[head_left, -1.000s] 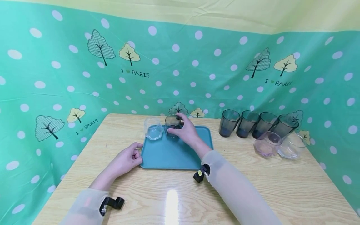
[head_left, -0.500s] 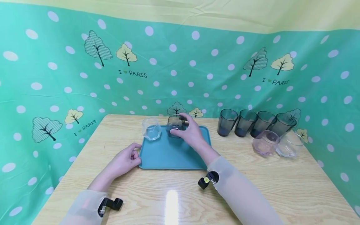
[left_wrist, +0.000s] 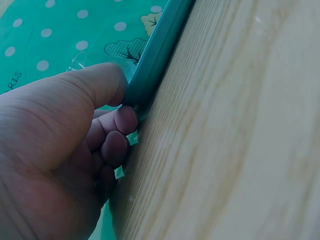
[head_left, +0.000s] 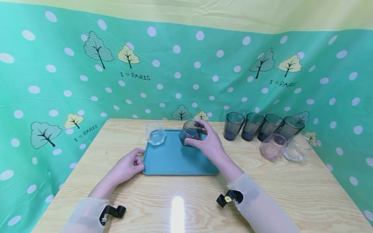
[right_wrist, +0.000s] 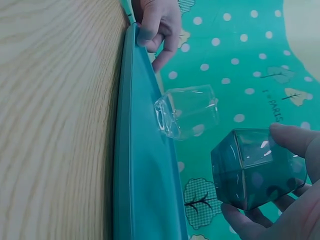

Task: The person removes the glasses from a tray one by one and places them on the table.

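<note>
My right hand (head_left: 208, 140) grips a dark smoky faceted glass (head_left: 186, 135) between thumb and fingers. In the right wrist view, that glass (right_wrist: 240, 170) hangs tilted above the blue-green tray (head_left: 175, 161), apart from it. A clear faceted glass (head_left: 155, 137) stands near the tray's back left corner. My left hand (head_left: 127, 166) pinches the tray at its left edge, towards the front corner. In the left wrist view, the thumb (left_wrist: 107, 82) lies against the tray corner (left_wrist: 142, 82), with the other fingers curled below.
On the right of the wooden table (head_left: 163, 200), several tall dark tumblers (head_left: 234, 127) stand in a row. Before them sit a pinkish glass (head_left: 273, 148) and a clear glass (head_left: 298, 149), close together. A patterned green cloth (head_left: 175, 81) hangs behind the table.
My right hand has carried the smoky glass rightward over the tray, away from the clear glass. The left hand keeps its place at the tray edge. The head view has shifted slightly.
</note>
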`<state>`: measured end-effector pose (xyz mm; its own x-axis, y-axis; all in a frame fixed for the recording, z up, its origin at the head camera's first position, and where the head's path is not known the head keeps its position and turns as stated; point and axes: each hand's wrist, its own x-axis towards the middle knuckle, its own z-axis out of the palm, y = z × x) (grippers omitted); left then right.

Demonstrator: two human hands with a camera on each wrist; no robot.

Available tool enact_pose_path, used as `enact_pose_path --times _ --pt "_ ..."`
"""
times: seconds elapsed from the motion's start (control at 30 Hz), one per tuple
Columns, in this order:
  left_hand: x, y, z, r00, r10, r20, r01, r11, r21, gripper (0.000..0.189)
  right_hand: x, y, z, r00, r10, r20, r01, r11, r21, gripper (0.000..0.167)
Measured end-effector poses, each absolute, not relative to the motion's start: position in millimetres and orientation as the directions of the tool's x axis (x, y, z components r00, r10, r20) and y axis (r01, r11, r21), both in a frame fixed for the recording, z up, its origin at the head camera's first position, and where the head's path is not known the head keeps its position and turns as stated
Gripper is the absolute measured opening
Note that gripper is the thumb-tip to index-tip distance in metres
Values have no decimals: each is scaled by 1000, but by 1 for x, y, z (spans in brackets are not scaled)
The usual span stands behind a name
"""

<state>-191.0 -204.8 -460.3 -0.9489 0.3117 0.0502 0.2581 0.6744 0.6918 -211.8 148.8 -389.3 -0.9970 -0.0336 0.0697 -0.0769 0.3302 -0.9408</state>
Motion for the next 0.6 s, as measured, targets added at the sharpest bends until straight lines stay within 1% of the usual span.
enact_pose_path --times 0.3,0.6 --pt "-191 -206 -461 -950 309 50 257 676 691 57 -195 171 -385 -999 -3 44 -43 301 -953 85" --pt "-193 -207 -463 -953 301 33 242 690 683 57 -183 198 -382 -998 -3 67 -65 270 -961 80"
